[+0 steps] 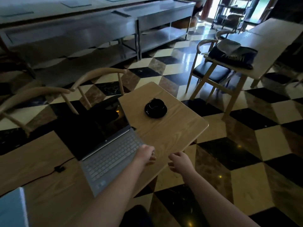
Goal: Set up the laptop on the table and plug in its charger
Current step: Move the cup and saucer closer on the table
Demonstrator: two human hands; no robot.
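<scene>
Now the laptop [106, 148] sits open on the wooden table [172, 131], screen dark. Left hand [146, 154] curls loosely at its right edge, holding nothing; right hand [179, 162] hovers beside, fingers half-curled, empty. Black cable [49, 173] trails left.

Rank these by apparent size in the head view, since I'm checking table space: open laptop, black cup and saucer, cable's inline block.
1. Open laptop, by far the largest.
2. Black cup and saucer.
3. Inline block on the black cable, smallest.
</scene>
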